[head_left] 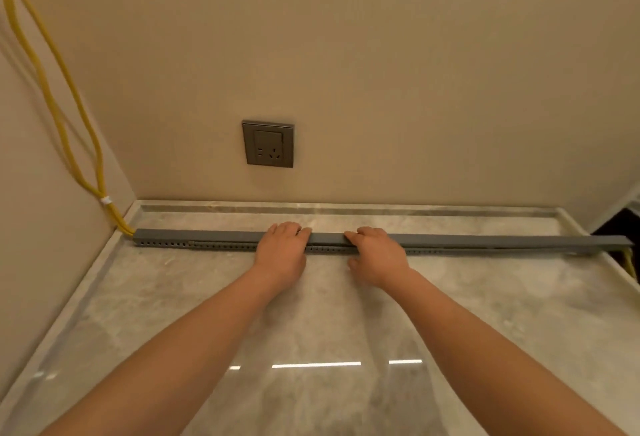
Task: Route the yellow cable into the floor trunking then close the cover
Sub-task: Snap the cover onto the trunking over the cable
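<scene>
A long grey slotted trunking (194, 239) lies across the marble floor, parallel to the back wall, with its grey cover (485, 240) lying along the top. The yellow cable (52, 96) hangs down the left wall in two strands, tied with a white band, and enters the trunking's left end. A bit of yellow cable (631, 264) shows below the right end. My left hand (282, 250) and my right hand (377, 252) rest side by side on the cover near its middle, palms down, fingers over the top. Towards the right end the cover sits slightly raised.
A grey wall socket (268, 143) is set in the back wall above the trunking. The glossy marble floor (311, 331) has a raised border along the walls. A dark gap (620, 228) opens at the far right beside the trunking's end.
</scene>
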`<state>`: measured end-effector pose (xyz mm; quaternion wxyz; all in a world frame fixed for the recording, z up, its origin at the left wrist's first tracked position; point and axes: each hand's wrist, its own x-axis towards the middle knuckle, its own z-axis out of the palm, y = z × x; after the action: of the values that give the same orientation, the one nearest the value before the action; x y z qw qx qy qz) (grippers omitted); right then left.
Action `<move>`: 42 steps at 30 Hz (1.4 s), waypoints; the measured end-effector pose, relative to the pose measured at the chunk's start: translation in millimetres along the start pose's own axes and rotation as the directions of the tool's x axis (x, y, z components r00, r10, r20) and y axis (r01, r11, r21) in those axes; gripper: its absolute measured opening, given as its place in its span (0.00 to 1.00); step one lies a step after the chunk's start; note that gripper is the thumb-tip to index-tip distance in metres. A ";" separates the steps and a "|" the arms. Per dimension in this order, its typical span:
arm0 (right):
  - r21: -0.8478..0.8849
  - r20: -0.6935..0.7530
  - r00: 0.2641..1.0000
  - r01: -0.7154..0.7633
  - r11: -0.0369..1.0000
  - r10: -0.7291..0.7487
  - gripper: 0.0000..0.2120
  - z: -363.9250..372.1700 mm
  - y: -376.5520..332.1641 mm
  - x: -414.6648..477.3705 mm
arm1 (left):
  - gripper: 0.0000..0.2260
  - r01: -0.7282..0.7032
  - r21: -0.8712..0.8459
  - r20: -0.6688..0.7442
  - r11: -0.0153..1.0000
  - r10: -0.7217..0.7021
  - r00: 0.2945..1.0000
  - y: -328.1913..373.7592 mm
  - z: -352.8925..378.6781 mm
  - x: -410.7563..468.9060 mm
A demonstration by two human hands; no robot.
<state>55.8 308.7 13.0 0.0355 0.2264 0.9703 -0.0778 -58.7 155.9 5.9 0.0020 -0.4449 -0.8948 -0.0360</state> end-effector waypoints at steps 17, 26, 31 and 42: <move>-0.205 -0.014 0.999 0.047 0.978 -0.051 0.26 -20.1 160.9 -6.6 | 0.19 0.269 0.204 0.037 0.941 -0.282 0.959 118.0 18.0 45.7; -0.175 -0.075 0.984 0.145 0.974 -0.160 0.20 -24.1 174.0 32.7 | 0.15 0.327 0.196 0.052 0.924 -0.343 0.938 114.2 10.9 73.4; -0.136 -0.094 0.983 0.143 0.980 -0.157 0.18 -27.3 177.1 57.8 | 0.18 0.344 0.190 0.050 0.919 -0.359 0.932 108.7 11.1 92.3; -0.150 -0.069 0.988 0.124 0.981 -0.136 0.16 -31.5 177.3 74.6 | 0.15 0.331 0.144 0.004 0.932 -0.336 0.942 100.6 10.8 116.5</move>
<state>66.9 503.3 12.3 0.0081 0.1622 0.9867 -0.0002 -48.7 309.8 5.6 0.0145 -0.2859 -0.9575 0.0342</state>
